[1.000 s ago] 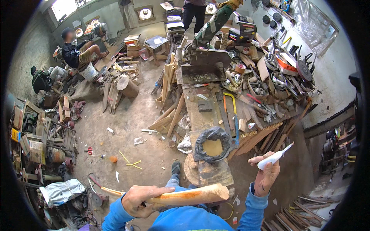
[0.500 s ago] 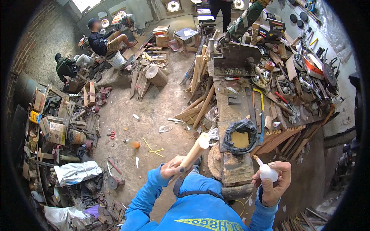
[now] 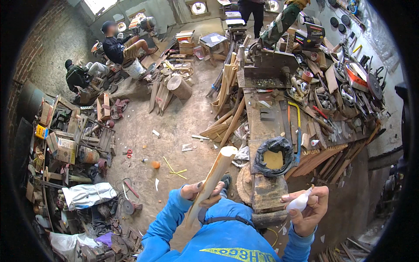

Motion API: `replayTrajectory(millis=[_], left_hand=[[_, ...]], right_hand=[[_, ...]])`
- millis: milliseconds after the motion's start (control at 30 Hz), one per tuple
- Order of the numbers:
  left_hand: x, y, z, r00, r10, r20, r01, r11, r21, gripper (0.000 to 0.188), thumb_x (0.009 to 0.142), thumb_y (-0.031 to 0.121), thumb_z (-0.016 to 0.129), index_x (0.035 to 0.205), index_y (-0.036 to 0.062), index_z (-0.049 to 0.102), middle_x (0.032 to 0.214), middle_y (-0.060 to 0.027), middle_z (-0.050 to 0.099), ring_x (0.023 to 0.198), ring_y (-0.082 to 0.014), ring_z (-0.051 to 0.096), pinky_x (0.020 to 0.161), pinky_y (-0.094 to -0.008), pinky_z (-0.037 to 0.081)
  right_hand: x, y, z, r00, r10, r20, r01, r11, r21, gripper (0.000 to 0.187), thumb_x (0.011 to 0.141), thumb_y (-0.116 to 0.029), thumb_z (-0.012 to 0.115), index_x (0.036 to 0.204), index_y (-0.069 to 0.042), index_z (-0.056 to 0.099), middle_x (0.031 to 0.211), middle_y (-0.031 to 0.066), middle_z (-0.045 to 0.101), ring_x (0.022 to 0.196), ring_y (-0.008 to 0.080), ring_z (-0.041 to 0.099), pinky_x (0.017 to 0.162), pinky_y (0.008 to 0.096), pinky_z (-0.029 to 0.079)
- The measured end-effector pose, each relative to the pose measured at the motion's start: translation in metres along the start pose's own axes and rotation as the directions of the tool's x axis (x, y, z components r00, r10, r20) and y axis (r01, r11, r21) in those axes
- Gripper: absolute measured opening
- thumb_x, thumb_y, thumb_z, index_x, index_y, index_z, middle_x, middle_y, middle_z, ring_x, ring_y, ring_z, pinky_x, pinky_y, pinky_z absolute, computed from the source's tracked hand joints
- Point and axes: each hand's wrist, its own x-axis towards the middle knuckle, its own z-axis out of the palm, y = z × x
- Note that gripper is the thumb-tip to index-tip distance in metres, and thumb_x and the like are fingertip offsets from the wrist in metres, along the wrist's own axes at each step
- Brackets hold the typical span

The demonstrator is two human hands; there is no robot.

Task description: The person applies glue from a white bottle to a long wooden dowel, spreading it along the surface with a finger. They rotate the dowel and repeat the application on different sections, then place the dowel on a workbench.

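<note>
A worker in blue sleeves is holding a piece of wood in the left hand and a small white squeeze bottle in the right hand. The left fingers are closing around the lower part of the wood, which is slanting in front of the body, its pale cut end pointing up and away toward the bench. The right fingers are gripping the bottle, whose narrow nozzle is now pointing upward and to the right. Compared with the view a second ago, the wood is no longer lying crosswise over the body but is angling forward; compared with half a second ago, more of its length is showing below the left hand, and the bottle, then leaning to the left, is tilting the other way. These shifts are probably serving to present another face of the wood for inspection or for the bottle's contents. The nozzle is standing well apart from the wood, so nothing is being applied at this moment. A bucket lined with a black bag is sitting on the bench, between and beyond the two hands.
</note>
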Motion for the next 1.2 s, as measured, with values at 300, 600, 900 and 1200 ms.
replayTrajectory(millis=[300,600,900,1200], left_hand=[[0.015,-0.013,0.001,0.993,0.12,-0.007,-0.119,0.993,0.008,0.057,0.079,0.057,0.067,0.09,0.0062,0.045,0.068,-0.0016,0.042,0.056,-0.0099,0.041,0.049,-0.0258,0.033],[0.035,-0.006,0.008,0.962,0.11,-0.249,-0.001,0.917,0.4,0.059,0.091,0.051,0.058,0.111,-0.0041,0.052,0.079,-0.0083,0.059,0.062,-0.0157,0.058,0.057,-0.0277,0.048],[0.06,0.012,0.042,0.911,0.104,-0.399,0.192,0.75,0.633,0.047,0.103,0.044,0.04,0.109,-0.0008,0.053,0.074,-0.0072,0.06,0.052,-0.0153,0.063,0.048,-0.0277,0.051],[0.062,0.009,0.039,0.914,0.08,-0.397,0.208,0.749,0.629,0.044,0.103,0.042,0.039,0.102,0.0007,0.052,0.067,-0.005,0.057,0.05,-0.0133,0.061,0.046,-0.0272,0.049]], right_hand=[[0.004,-0.006,0.011,0.982,0.158,-0.105,-0.171,0.977,-0.131,0.038,0.086,-0.018,0.075,0.11,0.005,0.057,0.088,0.0166,0.068,0.074,0.0182,0.069,0.066,0.0289,0.057],[0.0,-0.005,0.012,0.968,0.1,-0.228,-0.111,0.993,-0.035,0.036,0.091,-0.016,0.064,0.114,0.0,0.041,0.089,0.0178,0.062,0.076,0.0193,0.066,0.059,0.0282,0.056],[-0.004,0.007,0.006,0.941,-0.096,-0.324,-0.065,0.891,-0.45,0.027,0.088,-0.017,0.066,0.105,0.001,0.056,0.086,0.0124,0.065,0.07,0.0124,0.063,0.061,0.0251,0.05],[0.012,0.01,0.009,0.951,-0.146,-0.274,-0.024,0.845,-0.533,0.023,0.088,-0.013,0.066,0.104,0.0,0.056,0.087,0.01,0.065,0.069,0.01,0.06,0.061,0.0236,0.049]])
